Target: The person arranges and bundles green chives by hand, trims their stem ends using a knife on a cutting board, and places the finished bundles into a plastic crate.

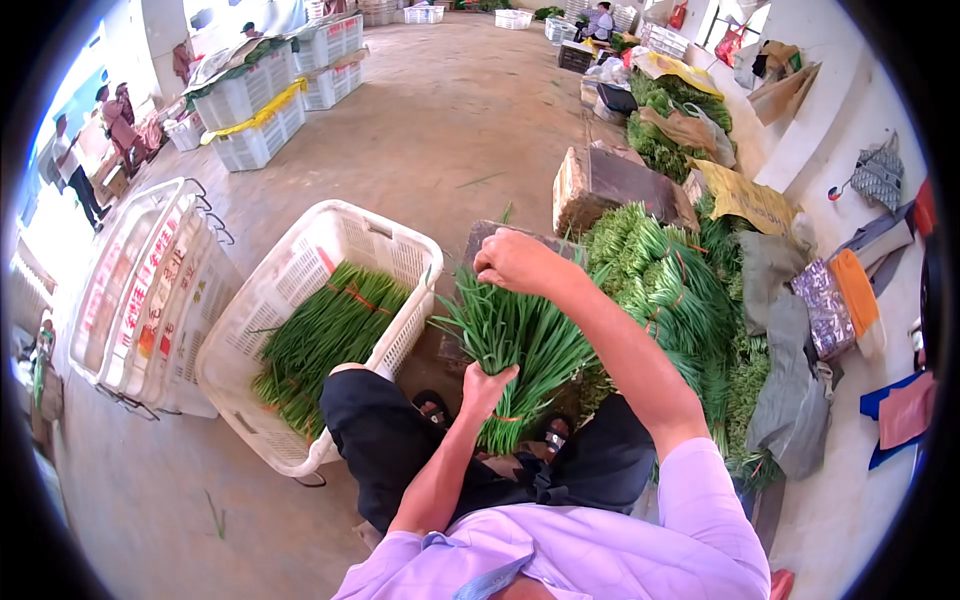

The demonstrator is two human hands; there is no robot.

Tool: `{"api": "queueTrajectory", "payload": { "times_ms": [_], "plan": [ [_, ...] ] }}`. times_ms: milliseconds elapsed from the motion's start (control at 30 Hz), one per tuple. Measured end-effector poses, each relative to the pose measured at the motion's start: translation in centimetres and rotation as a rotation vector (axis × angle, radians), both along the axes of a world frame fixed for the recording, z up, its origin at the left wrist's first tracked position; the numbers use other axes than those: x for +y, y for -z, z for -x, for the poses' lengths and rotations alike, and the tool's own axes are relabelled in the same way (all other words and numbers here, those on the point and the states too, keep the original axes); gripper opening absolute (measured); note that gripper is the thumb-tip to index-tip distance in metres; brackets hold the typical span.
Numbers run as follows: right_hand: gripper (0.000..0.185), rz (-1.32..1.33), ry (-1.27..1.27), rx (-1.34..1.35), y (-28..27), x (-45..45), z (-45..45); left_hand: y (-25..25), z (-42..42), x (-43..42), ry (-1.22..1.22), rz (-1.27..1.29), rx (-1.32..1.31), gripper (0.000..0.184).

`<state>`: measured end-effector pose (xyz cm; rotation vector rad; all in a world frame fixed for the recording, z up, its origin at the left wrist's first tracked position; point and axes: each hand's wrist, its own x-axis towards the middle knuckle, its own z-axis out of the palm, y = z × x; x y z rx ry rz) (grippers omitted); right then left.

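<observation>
My left hand (487, 388) is closed around the side of a bunch of garlic chives (525, 345), which stands between my knees with its leaf tips fanned out upward. An orange-red band (508, 419) circles the bunch low down, below that hand. Above the leaf tips is my right hand (522, 262), its fingers bent together in a pinch; what they hold, if anything, is hidden. On my left, a white plastic crate (410, 240) contains several banded chive bunches (335, 330).
Banded green bunches (650, 270) are heaped along my right side, beside grey cloth (790, 390). A brown box (610, 190) stands ahead of them. Stacked white crates (150, 300) are at far left, more crates (250, 110) beyond. People (120, 125) stand in the left background.
</observation>
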<state>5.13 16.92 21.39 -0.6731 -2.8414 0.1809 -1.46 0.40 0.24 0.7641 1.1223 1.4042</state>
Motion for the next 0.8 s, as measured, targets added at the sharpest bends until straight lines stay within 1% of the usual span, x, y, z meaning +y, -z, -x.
{"api": "queueTrajectory", "payload": {
  "times_ms": [33,167,233,267,300,333,367,400,433,467,500,567,600,633,700,733,767,800],
  "plan": [
    [0.017,0.052,0.013,0.015,0.0,-0.1,0.0,-0.1,0.0,0.0,0.007,0.001,-0.005,0.026],
    [0.016,0.085,0.016,-0.034,0.4,-0.1,0.3,-0.2,0.0,0.0,0.004,0.001,0.016,0.025],
    [0.016,0.129,-0.026,0.373,0.1,-0.5,0.4,0.4,-0.2,0.1,0.0,-0.046,-0.029,0.02],
    [0.014,0.052,0.075,0.533,0.0,-0.4,0.4,0.8,-0.3,0.1,-0.02,-0.03,-0.002,0.022],
    [0.014,0.234,0.233,0.659,-1.8,-1.7,0.3,0.7,0.0,0.1,-0.036,-0.028,0.065,0.023],
    [0.015,0.427,0.388,0.774,-3.9,-3.6,-0.3,0.8,0.0,0.2,-0.08,-0.019,0.033,0.023],
    [0.014,0.542,0.291,0.778,-4.1,-4.0,-2.0,0.8,0.4,0.5,-0.117,-0.007,-0.001,0.022],
    [0.014,0.657,0.21,0.773,-3.9,-4.6,-4.3,1.3,1.2,0.9,-0.12,0.007,0.017,0.028],
    [0.012,0.902,0.092,0.7,-3.8,-6.5,-6.3,0.9,2.1,1.2,-0.121,0.01,0.011,0.028],
    [0.009,1.147,-0.007,0.622,-3.6,-8.3,-8.5,-0.1,3.2,1.7,-0.108,0.017,-0.202,0.028],
    [0.019,1.353,-0.073,0.37,-2.6,-9.1,-11.1,-0.8,4.0,2.0,-0.085,0.04,-0.418,0.029],
    [0.056,1.377,0.176,0.221,-2.1,-11.1,-13.3,-0.4,5.1,3.9,-0.039,0.057,-0.609,0.032],
    [0.081,1.203,0.403,0.333,2.2,-9.3,-16.0,0.3,5.0,4.9,-0.02,0.119,-0.719,0.035],
    [0.084,1.027,0.531,0.428,3.8,-9.3,-17.0,0.7,4.8,5.7,-0.007,0.173,-0.818,0.039],
    [0.09,1.186,0.582,0.386,4.1,-10.4,-15.8,-0.4,4.4,5.7,0.096,0.057,-0.981,0.046],
    [0.094,1.139,0.53,0.343,6.2,-10.1,-14.6,-0.3,4.1,5.8,0.215,-0.053,-1.032,0.05],
    [0.098,1.087,0.475,0.296,8.4,-9.4,-13.2,-1.2,3.6,6.0,0.239,-0.051,-1.019,0.05],
    [0.1,1.091,0.417,0.393,8.9,-9.5,-10.9,-2.5,3.1,5.8,0.26,-0.096,-1.035,0.052]
  ]
}}
